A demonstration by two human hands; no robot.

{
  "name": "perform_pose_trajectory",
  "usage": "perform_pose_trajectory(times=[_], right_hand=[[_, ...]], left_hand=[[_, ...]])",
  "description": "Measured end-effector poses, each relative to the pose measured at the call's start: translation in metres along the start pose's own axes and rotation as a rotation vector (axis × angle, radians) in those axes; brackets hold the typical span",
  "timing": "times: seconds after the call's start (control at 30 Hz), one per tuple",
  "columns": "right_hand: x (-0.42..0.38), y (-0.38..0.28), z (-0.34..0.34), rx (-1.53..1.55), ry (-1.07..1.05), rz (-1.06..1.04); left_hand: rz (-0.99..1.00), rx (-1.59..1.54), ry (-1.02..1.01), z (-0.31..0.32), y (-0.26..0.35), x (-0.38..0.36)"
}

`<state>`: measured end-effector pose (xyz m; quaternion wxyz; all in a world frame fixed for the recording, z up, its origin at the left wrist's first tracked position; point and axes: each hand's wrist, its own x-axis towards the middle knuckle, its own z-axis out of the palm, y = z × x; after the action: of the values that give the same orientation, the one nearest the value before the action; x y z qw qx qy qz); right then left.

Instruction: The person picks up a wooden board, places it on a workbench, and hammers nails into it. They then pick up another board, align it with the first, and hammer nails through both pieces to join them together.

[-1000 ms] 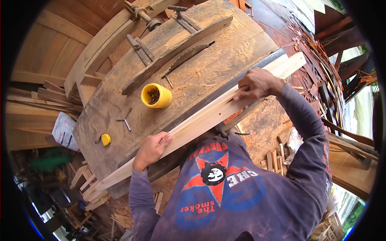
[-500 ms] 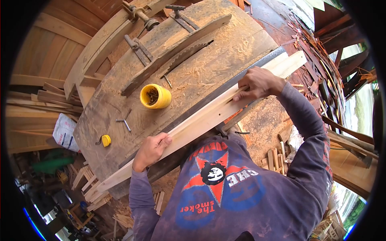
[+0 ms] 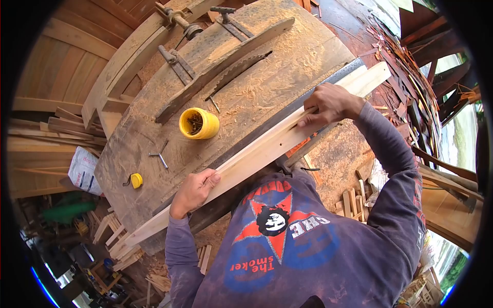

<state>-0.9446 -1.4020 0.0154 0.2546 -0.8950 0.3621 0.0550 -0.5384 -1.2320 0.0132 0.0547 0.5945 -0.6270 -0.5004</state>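
A long pale wooden strip [image 3: 251, 162] lies diagonally along the near edge of the worktable [image 3: 138, 154], above my torso. My left hand [image 3: 196, 192] is closed round its lower left part, thumb on top. Farther along toward the upper right end, my right hand [image 3: 330, 107] grips the same strip with bent fingers. A small dark hole shows in the strip's face between my hands. A dark metal strip [image 3: 267, 126] runs beside the wood on its far side.
A yellow tub [image 3: 200, 123] of small metal pieces stands on the table, with a yellow lid [image 3: 136, 180] and loose metal pins [image 3: 159, 155] nearby. Beyond, a toothed saw blade [image 3: 239, 74] pokes through a slot beside a clamped wooden fence [image 3: 226, 66]. Sawdust and offcuts lie around.
At the upper right, the strip's end has shifted slightly up, closing the visible split between two pale pieces there. Both hands keep their holds almost in place.
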Motion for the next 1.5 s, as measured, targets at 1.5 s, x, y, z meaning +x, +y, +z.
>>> perform_pose_trajectory(times=[1.5], right_hand=[[0.008,-0.001,0.071,-0.374,0.345,-0.292]], left_hand=[[0.215,0.658,0.593,0.063,-0.017,-0.004]])
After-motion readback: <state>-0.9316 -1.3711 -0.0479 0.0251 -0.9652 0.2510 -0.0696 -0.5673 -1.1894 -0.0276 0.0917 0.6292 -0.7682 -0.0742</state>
